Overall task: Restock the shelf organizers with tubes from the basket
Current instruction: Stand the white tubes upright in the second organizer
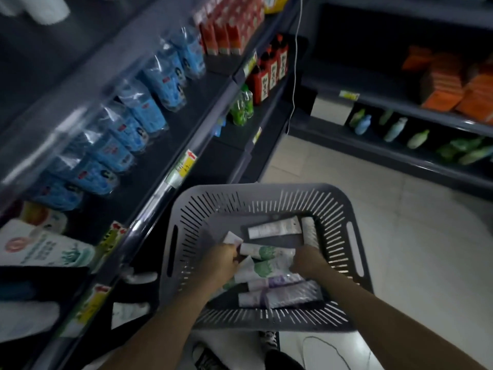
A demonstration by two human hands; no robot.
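Against the left edge, dark shelving (pixel 149 156) carries white packets (pixel 40 247), a row of blue-labelled clear packs (pixel 149 108) and, farther along, red cartons (pixel 226 30), with yellow price tags (pixel 184 166) on its rails. Its front rail stands just beside the grey slotted basket (pixel 266 189), which sits low in the middle over a pale tiled floor (pixel 400 236).

Both hands reach inside the basket. The left hand (pixel 221 263) curls its fingers round the end of a green-printed tube (pixel 266 251). About seven tubes lie on the basket bottom: two green-printed, two purple-printed tubes (pixel 277 283) and three white tubes (pixel 274 228), though blur makes the count unsure. The right hand (pixel 306 260) rests knuckles-up among them; its grip cannot be told.

Farther right, another shelf unit holds orange packs (pixel 453 84) and green bottles (pixel 418 138).
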